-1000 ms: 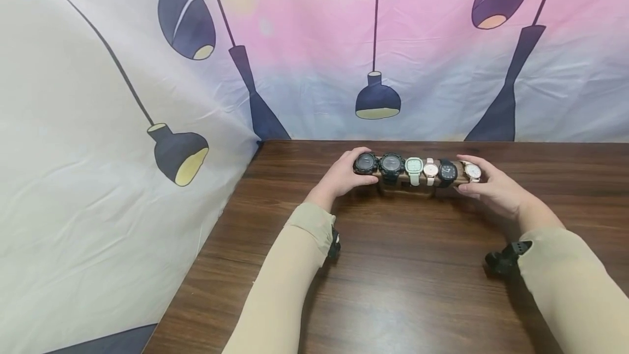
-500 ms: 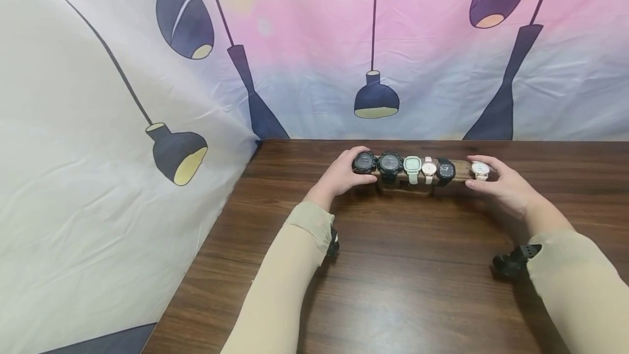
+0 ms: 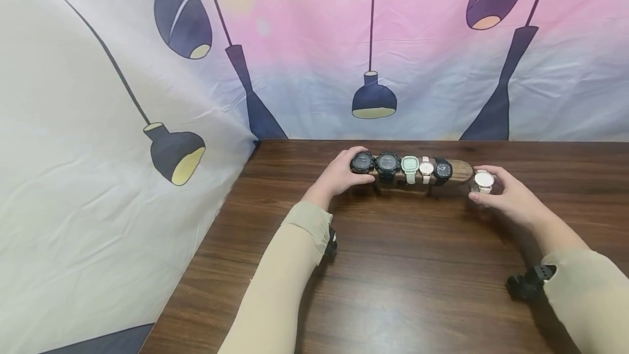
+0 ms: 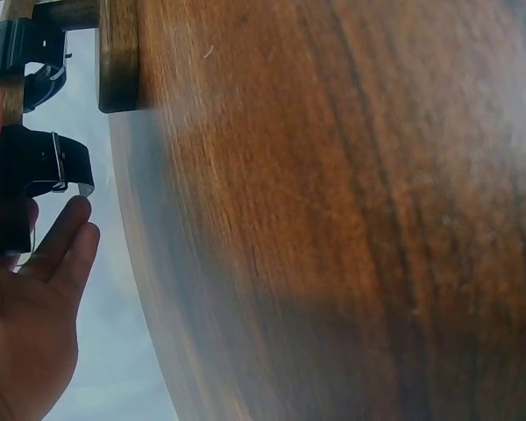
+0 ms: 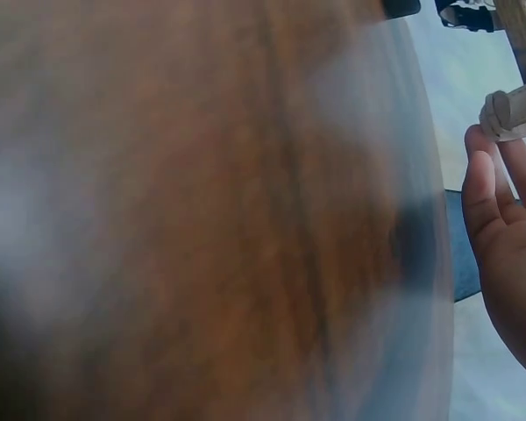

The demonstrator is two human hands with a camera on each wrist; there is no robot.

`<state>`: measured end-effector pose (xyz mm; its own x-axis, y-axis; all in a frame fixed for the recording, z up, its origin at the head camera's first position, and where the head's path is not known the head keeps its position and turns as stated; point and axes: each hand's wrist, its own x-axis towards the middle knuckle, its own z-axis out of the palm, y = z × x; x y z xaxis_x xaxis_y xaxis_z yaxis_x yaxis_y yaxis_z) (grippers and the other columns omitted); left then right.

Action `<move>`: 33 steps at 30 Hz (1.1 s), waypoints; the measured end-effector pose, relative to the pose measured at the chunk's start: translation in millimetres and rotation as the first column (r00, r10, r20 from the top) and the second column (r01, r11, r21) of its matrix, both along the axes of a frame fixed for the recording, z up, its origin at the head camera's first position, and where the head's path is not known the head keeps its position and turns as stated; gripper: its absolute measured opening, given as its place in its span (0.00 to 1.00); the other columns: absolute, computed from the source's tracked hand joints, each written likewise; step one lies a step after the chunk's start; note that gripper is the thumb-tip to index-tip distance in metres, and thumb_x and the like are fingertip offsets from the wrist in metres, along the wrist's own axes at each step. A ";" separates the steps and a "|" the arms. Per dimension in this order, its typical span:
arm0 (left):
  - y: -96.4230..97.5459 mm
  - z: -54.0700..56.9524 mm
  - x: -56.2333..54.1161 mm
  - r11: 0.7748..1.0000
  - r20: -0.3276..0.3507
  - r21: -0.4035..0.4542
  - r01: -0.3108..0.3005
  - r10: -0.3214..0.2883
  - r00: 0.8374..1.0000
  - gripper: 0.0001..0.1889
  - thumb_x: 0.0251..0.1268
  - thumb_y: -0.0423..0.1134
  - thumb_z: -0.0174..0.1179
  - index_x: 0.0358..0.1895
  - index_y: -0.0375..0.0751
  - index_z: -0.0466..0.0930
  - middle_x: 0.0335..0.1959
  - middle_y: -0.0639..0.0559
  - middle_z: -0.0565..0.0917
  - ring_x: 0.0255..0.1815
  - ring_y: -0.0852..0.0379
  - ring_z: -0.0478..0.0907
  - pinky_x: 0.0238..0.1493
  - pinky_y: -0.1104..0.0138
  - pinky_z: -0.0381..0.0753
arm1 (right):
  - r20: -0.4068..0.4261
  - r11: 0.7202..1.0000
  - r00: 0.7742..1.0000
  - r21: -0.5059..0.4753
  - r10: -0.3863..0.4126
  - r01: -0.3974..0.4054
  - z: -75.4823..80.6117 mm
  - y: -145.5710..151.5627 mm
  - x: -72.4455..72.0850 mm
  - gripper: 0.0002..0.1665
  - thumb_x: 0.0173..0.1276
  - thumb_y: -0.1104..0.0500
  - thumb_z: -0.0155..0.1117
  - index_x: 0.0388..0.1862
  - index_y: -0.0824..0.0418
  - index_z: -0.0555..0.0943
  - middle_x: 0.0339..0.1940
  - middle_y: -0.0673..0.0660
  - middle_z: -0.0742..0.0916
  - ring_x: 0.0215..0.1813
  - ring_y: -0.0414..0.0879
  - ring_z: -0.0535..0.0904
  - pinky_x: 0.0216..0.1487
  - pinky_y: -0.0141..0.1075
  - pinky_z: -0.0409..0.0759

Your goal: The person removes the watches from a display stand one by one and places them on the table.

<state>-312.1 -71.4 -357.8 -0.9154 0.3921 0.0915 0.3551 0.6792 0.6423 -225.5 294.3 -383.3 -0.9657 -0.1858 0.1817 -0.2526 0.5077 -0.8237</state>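
A wooden bar-shaped watch stand (image 3: 462,171) is near the back of the table. Along it from the left sit two chunky black watches, the outer one (image 3: 362,162) at the end, then a mint-green watch (image 3: 410,164), a small watch (image 3: 426,169) with a pale strap and a square black watch (image 3: 443,169). My left hand (image 3: 339,172) grips the stand's left end around the outer black watch, whose strap (image 4: 48,162) hangs near my fingers. Just off the bare right end, my right hand (image 3: 513,195) pinches a white-strapped watch (image 3: 484,179); its looped strap (image 5: 508,112) shows in the right wrist view.
The dark wood table (image 3: 393,266) stretches toward me. A printed cloth (image 3: 304,70) with lamp drawings hangs behind its back edge and along the left side. Dark wrist cameras, one of them on the right wrist (image 3: 530,283), stick out below my sleeves.
My right hand has slid the white-strapped watch rightward off the end of the stand, baring the wood there. My left hand has kept its grip on the left end.
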 end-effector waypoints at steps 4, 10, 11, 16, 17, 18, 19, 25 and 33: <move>-0.9 0.0 0.0 1.000 0.002 0.001 0.000 0.000 1.000 0.38 0.51 0.55 0.68 0.67 0.60 0.62 0.61 0.48 0.66 0.54 0.52 0.71 0.53 0.56 0.71 | -0.007 1.000 1.000 -0.025 0.014 -0.015 -5.0 1.5 7.2 0.37 0.63 0.64 0.65 0.65 0.72 0.57 0.36 0.47 0.79 0.32 0.35 0.78 0.30 0.34 0.79; -1.6 2.9 0.3 1.000 0.018 -0.011 -0.003 0.003 1.000 0.38 0.51 0.55 0.68 0.68 0.59 0.62 0.61 0.48 0.66 0.55 0.52 0.71 0.54 0.56 0.70 | -0.009 0.999 0.999 -0.038 0.035 -0.036 -8.6 1.3 16.7 0.35 0.63 0.66 0.64 0.62 0.72 0.58 0.34 0.44 0.80 0.31 0.37 0.79 0.29 0.36 0.79; -1.5 3.5 0.6 1.000 0.020 -0.012 -0.003 0.004 1.000 0.38 0.51 0.55 0.68 0.68 0.60 0.62 0.61 0.48 0.66 0.55 0.52 0.71 0.54 0.56 0.70 | -0.014 0.999 0.999 -0.028 0.035 -0.035 -8.9 0.7 18.3 0.34 0.62 0.65 0.65 0.62 0.72 0.59 0.34 0.45 0.80 0.31 0.37 0.79 0.29 0.35 0.79; -0.7 4.7 1.9 1.000 0.024 -0.010 -0.001 0.001 1.000 0.39 0.52 0.54 0.68 0.68 0.58 0.62 0.61 0.48 0.66 0.55 0.52 0.71 0.54 0.56 0.70 | -0.047 0.998 0.998 0.059 0.034 -0.031 -9.8 -4.0 23.9 0.34 0.59 0.63 0.69 0.60 0.69 0.64 0.38 0.52 0.79 0.37 0.32 0.74 0.34 0.27 0.74; -0.4 4.8 2.1 1.000 0.024 -0.010 0.001 -0.001 1.000 0.39 0.52 0.54 0.68 0.68 0.58 0.62 0.61 0.48 0.66 0.55 0.52 0.70 0.54 0.56 0.70 | -0.051 0.997 0.998 0.076 0.037 -0.033 -10.1 -5.1 24.9 0.34 0.59 0.63 0.69 0.60 0.69 0.65 0.39 0.54 0.78 0.38 0.31 0.73 0.35 0.25 0.73; -0.2 4.9 2.3 1.000 0.023 -0.009 0.003 -0.003 1.000 0.39 0.52 0.54 0.68 0.68 0.57 0.62 0.61 0.48 0.66 0.55 0.52 0.70 0.54 0.56 0.70 | -0.051 0.996 0.998 0.084 0.041 -0.037 -10.5 -6.2 25.8 0.34 0.59 0.63 0.69 0.60 0.69 0.65 0.40 0.55 0.78 0.39 0.30 0.73 0.36 0.24 0.72; -0.1 5.0 2.4 1.000 0.023 -0.007 0.005 -0.005 1.000 0.39 0.52 0.54 0.68 0.68 0.57 0.62 0.61 0.48 0.66 0.55 0.52 0.71 0.54 0.56 0.70 | -0.050 0.996 0.998 0.085 0.045 -0.041 -10.9 -7.6 26.8 0.34 0.59 0.63 0.70 0.60 0.69 0.65 0.40 0.56 0.78 0.39 0.30 0.73 0.36 0.24 0.71; -0.7 5.3 1.7 1.000 0.019 -0.007 0.002 -0.002 1.000 0.38 0.52 0.54 0.69 0.67 0.58 0.62 0.61 0.47 0.66 0.55 0.52 0.71 0.54 0.56 0.70 | -0.028 0.993 0.999 0.114 0.045 -0.042 -11.2 -14.4 34.9 0.35 0.59 0.60 0.70 0.62 0.67 0.65 0.45 0.61 0.78 0.41 0.29 0.72 0.37 0.24 0.70; -0.2 4.8 1.5 1.000 0.008 -0.030 -0.003 0.004 1.000 0.38 0.51 0.55 0.69 0.67 0.60 0.62 0.60 0.48 0.67 0.54 0.52 0.71 0.55 0.56 0.70 | -0.049 0.996 0.998 0.084 0.028 -0.024 -19.0 -23.3 40.8 0.34 0.58 0.61 0.71 0.60 0.68 0.67 0.45 0.61 0.77 0.41 0.30 0.73 0.37 0.23 0.71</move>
